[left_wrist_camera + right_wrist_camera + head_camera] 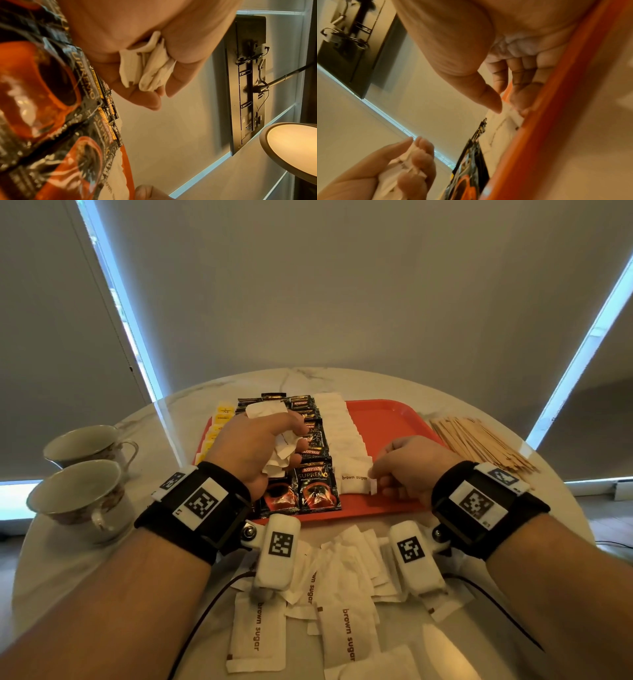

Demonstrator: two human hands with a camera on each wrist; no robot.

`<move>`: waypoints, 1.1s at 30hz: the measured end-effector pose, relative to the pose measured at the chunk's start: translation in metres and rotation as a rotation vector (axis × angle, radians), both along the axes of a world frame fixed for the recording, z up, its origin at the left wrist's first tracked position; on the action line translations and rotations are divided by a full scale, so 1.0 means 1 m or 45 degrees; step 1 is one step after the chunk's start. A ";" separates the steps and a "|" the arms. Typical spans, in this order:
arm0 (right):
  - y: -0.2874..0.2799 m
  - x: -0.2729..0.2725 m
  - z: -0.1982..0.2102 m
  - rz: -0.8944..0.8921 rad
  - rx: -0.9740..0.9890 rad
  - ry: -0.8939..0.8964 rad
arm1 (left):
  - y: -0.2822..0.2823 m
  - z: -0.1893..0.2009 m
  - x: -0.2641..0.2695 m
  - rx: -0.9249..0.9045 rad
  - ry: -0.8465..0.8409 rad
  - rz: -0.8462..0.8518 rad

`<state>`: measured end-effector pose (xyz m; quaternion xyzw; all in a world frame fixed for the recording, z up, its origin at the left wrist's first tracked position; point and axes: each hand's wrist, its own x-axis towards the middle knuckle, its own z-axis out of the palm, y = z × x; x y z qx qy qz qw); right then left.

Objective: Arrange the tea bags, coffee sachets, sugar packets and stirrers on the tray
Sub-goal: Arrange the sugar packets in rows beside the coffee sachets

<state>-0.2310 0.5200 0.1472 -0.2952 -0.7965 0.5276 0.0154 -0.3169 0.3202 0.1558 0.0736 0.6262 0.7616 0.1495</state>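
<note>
An orange tray (383,419) holds yellow tea bags (219,422) at its left, black coffee sachets (315,481) in rows, and a column of white brown sugar packets (346,440). My left hand (253,446) hovers over the coffee sachets and grips a bunch of white sugar packets (147,67). My right hand (407,467) pinches the right edge of the nearest sugar packet (356,481) in the column, low on the tray. Wooden stirrers (479,443) lie in a pile right of the tray.
Several loose sugar packets (346,604) are scattered on the marble table (68,570) in front of the tray. Two teacups (82,491) stand at the left. The tray's right half is bare. Cables run under my wrists.
</note>
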 end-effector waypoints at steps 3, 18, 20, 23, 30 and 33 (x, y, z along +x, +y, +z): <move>0.003 0.000 0.000 -0.015 -0.013 -0.038 | 0.000 0.000 0.000 0.008 0.005 -0.005; 0.001 0.001 0.007 -0.039 0.014 -0.109 | -0.001 0.004 0.002 0.030 -0.012 -0.009; 0.002 0.001 0.007 -0.038 0.015 -0.102 | -0.001 0.004 0.001 0.022 -0.014 -0.003; 0.001 0.003 0.008 -0.053 0.047 -0.051 | -0.002 0.005 0.002 0.024 -0.017 -0.006; -0.025 0.003 0.013 0.161 -0.153 0.040 | 0.001 0.004 0.002 0.063 -0.060 -0.018; -0.030 0.000 0.012 0.184 -0.204 0.016 | 0.000 0.006 0.005 0.167 -0.186 -0.111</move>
